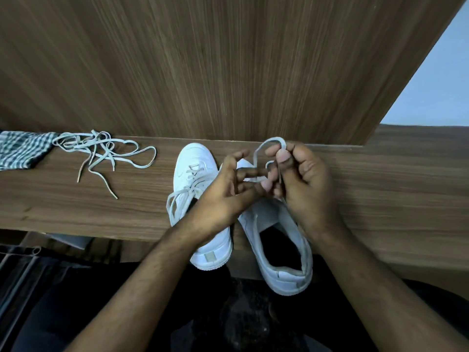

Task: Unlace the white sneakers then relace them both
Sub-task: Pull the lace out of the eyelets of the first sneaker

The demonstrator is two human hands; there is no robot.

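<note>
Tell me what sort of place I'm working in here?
Probably a home or dorm room, at a built-in wooden desk backed by a wood-grain panel. A checked cloth and a loose lace lie on the desk beside two white sneakers, which suggests living quarters, not a workshop.

The hands point(253, 179) hide the right sneaker's point(276, 240) toe; the left edge cuts the checked cloth point(22, 151)

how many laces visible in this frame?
3. One loose white flat shoelace lies on the wooden shelf at left. One is still threaded in the left white sneaker. One is held in both hands over the right white sneaker.
</note>
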